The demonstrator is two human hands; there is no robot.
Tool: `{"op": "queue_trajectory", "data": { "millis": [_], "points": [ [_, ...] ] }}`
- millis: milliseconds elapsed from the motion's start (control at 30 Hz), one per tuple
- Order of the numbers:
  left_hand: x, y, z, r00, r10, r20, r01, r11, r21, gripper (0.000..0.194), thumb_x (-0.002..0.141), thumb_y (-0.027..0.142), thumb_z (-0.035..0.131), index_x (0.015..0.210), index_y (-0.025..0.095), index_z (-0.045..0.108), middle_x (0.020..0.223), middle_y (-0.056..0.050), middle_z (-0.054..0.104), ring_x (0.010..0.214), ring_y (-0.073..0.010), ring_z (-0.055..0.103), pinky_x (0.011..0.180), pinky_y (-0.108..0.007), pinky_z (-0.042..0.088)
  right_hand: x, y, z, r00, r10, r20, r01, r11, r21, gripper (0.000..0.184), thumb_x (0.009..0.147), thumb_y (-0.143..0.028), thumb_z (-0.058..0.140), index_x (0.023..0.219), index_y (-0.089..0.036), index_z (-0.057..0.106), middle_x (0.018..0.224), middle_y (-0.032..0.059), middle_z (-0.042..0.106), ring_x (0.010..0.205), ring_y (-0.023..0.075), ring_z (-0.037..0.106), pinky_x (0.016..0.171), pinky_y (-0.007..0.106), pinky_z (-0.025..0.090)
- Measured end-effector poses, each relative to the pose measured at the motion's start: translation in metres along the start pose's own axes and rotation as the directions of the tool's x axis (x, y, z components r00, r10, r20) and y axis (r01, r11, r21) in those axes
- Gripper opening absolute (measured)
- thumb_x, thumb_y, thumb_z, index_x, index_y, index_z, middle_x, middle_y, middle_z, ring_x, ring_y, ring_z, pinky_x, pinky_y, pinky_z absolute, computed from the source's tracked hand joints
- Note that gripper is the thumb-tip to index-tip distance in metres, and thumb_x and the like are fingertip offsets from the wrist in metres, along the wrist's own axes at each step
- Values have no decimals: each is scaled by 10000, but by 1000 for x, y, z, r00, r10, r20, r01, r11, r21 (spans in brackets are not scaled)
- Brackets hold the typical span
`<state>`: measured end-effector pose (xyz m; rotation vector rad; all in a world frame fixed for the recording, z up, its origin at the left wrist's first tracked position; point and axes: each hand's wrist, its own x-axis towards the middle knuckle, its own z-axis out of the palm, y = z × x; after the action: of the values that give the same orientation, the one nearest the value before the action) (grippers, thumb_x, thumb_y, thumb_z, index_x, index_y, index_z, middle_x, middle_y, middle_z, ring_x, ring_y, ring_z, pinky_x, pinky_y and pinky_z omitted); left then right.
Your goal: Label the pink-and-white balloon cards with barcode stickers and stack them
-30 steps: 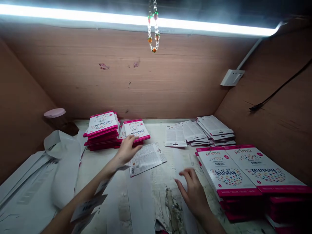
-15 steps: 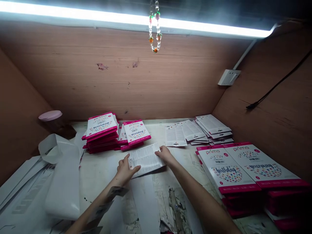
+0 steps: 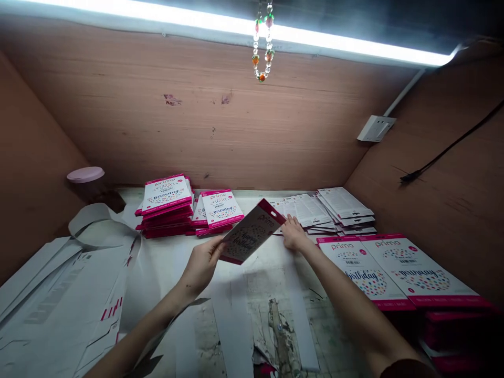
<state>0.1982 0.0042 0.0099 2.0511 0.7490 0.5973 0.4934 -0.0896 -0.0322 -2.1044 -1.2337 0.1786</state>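
Our left hand [image 3: 201,265] clamps a pink-edged balloon packet [image 3: 252,232] between fingers and thumb, holding it tilted in the air above the table [image 3: 260,278]. Our right hand [image 3: 294,234] lies open on the table, fingers apart, just beside the packet's top corner and near a pile of paper leaflets [image 3: 342,207]. Stacks of matching packets [image 3: 165,202] sit behind, with more packets [image 3: 397,268] to our right.

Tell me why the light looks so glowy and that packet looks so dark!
In the head view, the strip light glares white with a hazy glow; the balloon packet in the left hand looks dim, its printed face shaded; the bottom right corner sinks into deep shadow.
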Motion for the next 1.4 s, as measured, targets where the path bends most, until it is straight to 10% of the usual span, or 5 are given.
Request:
{"op": "queue_trajectory", "data": {
  "millis": [333, 600, 800, 1033, 1400],
  "points": [
    [-3, 6, 6, 989, 141, -39, -139, 989, 43, 286, 890, 366, 452, 901, 186, 673, 1418, -135, 480, 1278, -306, 490, 1026, -426, 437, -51, -30, -63, 979, -58, -196, 125, 928, 352, 409, 975, -413, 318, 1236, -204, 552, 1072, 95, 676, 993, 246, 622, 857, 405, 510],
    [-11, -9, 19, 981, -2, -194, -89, 884, -459, 646, 682, 361, 769, 1207, 275, 403, 1221, -68, 609, 917, -204, 689, 817, -367, 567, -112, -33, -9, 997, 18, -73, 42, 666, 745, 412, 843, -552, 580, 1116, -245, 604, 1030, 66, 696, 984, 233, 642, 884, 388, 515],
    [-23, -13, 29, 974, -204, 95, 222, 811, -541, 543, 636, 514, 787, 1024, 158, 658, 925, -97, 752, 906, -299, 702, 849, -430, 566, -49, 23, -42, 978, -116, 172, 120, 993, -13, 407, 979, -405, 325, 1197, -193, 596, 1161, 116, 656, 1121, 226, 599, 923, 394, 485],
    [-45, -29, 21, 960, -274, 62, 265, 810, -524, 485, 604, 535, 793, 926, 179, 724, 854, -83, 763, 849, -301, 709, 835, -453, 572, 29, 121, -93, 967, -9, 255, 117, 905, -410, 654, 567, -25, 698, 1212, -44, 593, 1380, 281, 489, 1298, 344, 466, 1070, 442, 360],
    [-49, -31, 27, 955, -231, 188, 297, 771, -564, 454, 629, 532, 809, 916, 186, 747, 931, -67, 756, 904, -295, 683, 876, -418, 556, 44, 156, -92, 920, 31, 391, 260, 697, -668, 435, 889, -343, 602, 1278, -157, 549, 1373, 155, 519, 1208, 271, 541, 988, 425, 465]
  ]
}}
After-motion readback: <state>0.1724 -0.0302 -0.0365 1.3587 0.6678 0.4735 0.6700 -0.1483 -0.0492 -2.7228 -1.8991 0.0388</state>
